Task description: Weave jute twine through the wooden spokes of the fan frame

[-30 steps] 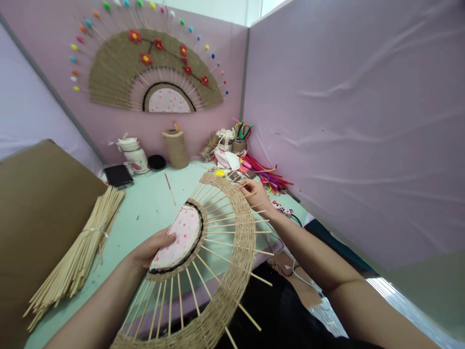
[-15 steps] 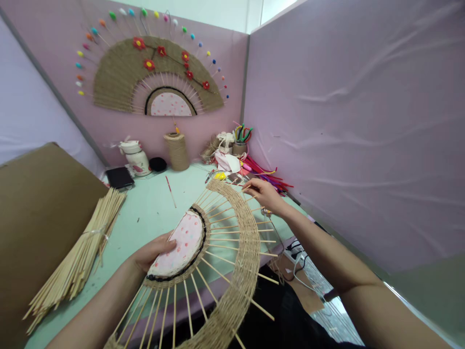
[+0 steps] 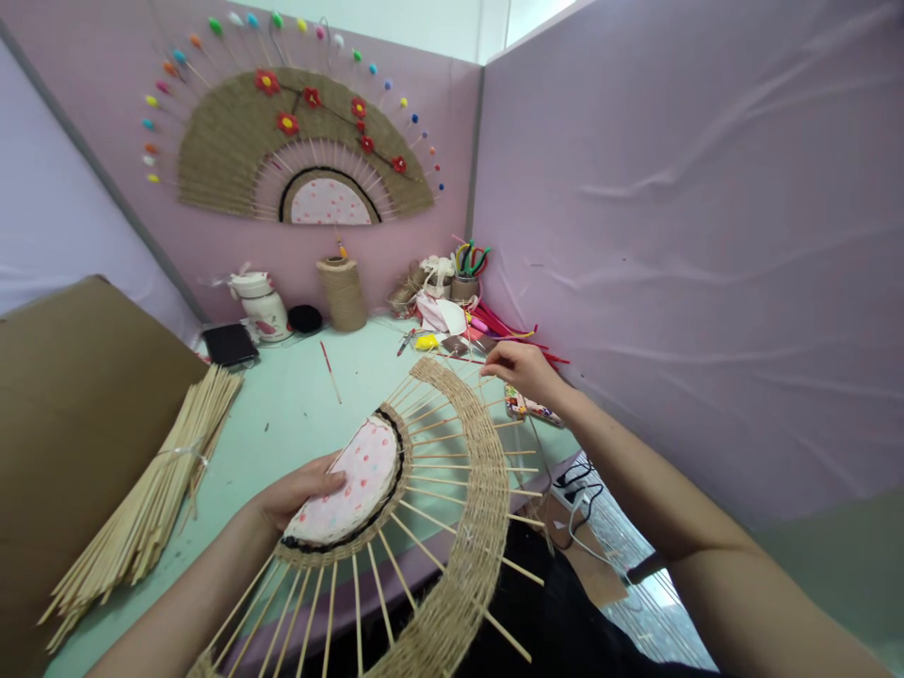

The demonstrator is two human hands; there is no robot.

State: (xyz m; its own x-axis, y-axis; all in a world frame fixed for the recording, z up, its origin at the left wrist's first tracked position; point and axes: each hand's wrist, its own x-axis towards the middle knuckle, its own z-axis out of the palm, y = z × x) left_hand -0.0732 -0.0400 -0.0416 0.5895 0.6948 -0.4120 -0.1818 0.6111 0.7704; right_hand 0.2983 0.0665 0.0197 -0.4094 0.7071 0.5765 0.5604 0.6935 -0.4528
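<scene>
jute-woven fan (image 3: 487, 471) overhangs the near edge of the bench (image 3: 297, 405). left hand (image 3: 293, 494) grip closed on its pink hub, thumb on top. right hand (image 3: 519, 369) grip pinched at the far spoke tips; contents cannot be told. judged: weaving stage; another pass calls for taut twine.

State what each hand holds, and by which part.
The left hand grips the half-woven fan by its pink fabric centre, thumb on top. The right hand is at the twine band's upper end; what it pinches is too thin to tell.
</scene>
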